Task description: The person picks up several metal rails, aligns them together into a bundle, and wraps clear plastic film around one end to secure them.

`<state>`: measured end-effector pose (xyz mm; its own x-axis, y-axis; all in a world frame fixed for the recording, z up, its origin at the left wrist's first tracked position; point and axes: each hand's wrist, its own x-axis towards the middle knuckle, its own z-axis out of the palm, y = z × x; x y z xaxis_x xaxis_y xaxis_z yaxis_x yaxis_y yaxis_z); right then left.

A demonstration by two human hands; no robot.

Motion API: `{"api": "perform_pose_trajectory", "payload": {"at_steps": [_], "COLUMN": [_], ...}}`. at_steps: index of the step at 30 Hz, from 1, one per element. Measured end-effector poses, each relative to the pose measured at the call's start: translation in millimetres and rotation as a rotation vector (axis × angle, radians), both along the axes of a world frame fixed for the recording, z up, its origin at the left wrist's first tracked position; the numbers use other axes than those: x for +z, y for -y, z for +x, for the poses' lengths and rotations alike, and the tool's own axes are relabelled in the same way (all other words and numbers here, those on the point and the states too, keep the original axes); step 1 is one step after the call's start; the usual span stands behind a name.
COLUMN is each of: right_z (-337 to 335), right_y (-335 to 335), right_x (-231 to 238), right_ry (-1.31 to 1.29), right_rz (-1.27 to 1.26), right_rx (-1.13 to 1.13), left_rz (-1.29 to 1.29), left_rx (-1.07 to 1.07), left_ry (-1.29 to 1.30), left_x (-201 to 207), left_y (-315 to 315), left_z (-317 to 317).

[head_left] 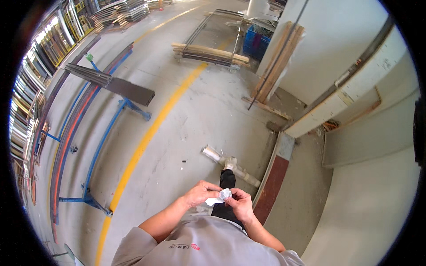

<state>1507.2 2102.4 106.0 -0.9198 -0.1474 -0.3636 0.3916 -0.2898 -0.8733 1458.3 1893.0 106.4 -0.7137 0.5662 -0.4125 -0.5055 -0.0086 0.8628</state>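
In front of my grey shirt, both hands hold a small crumpled white sheet [225, 193], which looks like paper or thin film. My left hand [202, 193] pinches its left side, with the fingers curled inward. On its other side, my right hand [241, 205] grips the sheet between thumb and fingers. Just beyond and partly beneath my hands rises a black-covered upright [227, 178]. Its whitish base [242, 173] has arms spreading over the floor, one toward the far left and one toward the right. My hands hide part of the upright.
To the left stands a blue-framed rack [100, 148] carrying long dark profiles [120, 88]. A yellow line [146, 141] crosses the floor. Farther off are a low cart [211, 56] with boards and a blue crate [256, 43]. A dark-red-topped ledge [273, 188] and walls bound the right.
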Motion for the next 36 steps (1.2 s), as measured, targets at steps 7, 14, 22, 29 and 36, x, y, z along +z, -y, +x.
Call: {"api": "perform_pose_trajectory", "payload": {"at_steps": [7,14,22,29,36], "right_z": [-258,-466,-665,-880,-1061], "right_y": [-29,-17,80,214,329], "right_x": [-2,37,52,60,81], "right_ry": [-0.038,-0.174,-0.003,0.209,0.235], "right_rz": [0.020,0.064,-0.124,-0.357,-0.546], "right_rx": [0.047,0.219,0.207,0.319,0.504], "left_rz": [-0.197,-0.235,-0.071,-0.181,-0.053], "left_rx": [0.054,0.152,0.250,0.157,0.239], "left_ry": [0.040,0.034,-0.058,-0.329,-0.347], "left_x": [35,92,82,69,89], "left_y": [-30,-18,78,219,350], "left_z": [-234,-403,-581,-786,-950]}}
